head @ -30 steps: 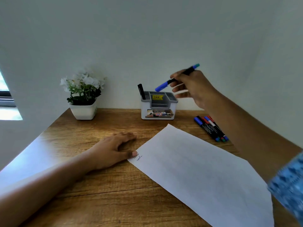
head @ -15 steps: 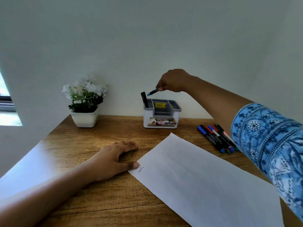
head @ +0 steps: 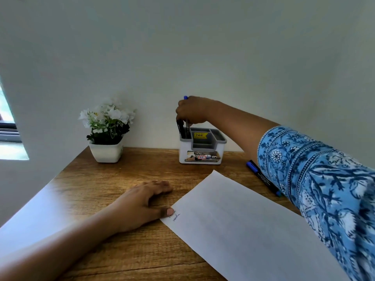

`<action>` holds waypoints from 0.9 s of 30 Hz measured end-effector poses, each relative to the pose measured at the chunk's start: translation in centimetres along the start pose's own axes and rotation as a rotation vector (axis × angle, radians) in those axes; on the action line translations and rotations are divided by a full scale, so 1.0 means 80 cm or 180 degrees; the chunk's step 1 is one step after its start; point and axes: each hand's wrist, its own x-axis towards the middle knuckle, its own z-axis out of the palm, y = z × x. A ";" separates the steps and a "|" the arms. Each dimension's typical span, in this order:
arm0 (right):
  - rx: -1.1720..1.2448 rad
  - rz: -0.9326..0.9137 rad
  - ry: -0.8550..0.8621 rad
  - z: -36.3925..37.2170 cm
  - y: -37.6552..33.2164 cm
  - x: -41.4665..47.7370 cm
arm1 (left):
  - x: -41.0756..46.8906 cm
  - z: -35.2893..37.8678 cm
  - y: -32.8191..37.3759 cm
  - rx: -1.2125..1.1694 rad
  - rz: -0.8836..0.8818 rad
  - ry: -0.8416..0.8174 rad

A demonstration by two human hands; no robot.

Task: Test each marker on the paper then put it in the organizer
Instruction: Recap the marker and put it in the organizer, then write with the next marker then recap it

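Seen from the head camera, a wooden desk (head: 121,179) runs up to a pale wall, with the person seated at six o'clock. At eleven o'clock stands a white pot (head: 106,153) of white flowers, well apart from everything else. At twelve o'clock, against the wall, sits the white and grey organizer (head: 203,154) with a yellow price sticker inside and a printed label on its front. A sheet of paper (head: 243,220) lies slantwise from the middle of the desk toward five o'clock, with small scribbles (head: 175,216) at its near left corner. At two o'clock a blue-capped marker (head: 261,177) lies on the wood just beside the paper's far edge, its lower end hidden behind the blue patterned sleeve (head: 314,179), which also covers whatever else lies there. The right hand (head: 192,110) hangs over the organizer's left rear compartment, fingers curled round a marker (head: 185,97) held upright: its blue end pokes out above the knuckles and its barrel reaches down into that compartment, right beside a black marker (head: 180,127) already standing there. The left hand (head: 138,205) rests palm down on the desk at seven o'clock, fingers straight and relaxed, gripping nothing, its thumb tip pressing on the paper's scribbled corner.
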 end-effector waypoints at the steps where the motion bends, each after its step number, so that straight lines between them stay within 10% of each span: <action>1: 0.0277 0.0047 -0.0086 0.003 -0.003 0.000 | 0.000 0.000 0.001 -0.0002 0.0009 0.0020; 10: 0.1849 0.0317 0.0073 0.015 -0.003 -0.014 | -0.004 -0.003 0.006 -0.0009 -0.0033 0.0023; 20: 0.1624 0.1395 0.1780 0.028 -0.001 -0.144 | -0.007 -0.007 0.009 -0.0116 -0.0105 -0.0024; 27: 0.2352 0.2645 0.0069 0.130 -0.045 -0.245 | -0.006 -0.006 0.008 -0.0103 -0.0139 -0.0017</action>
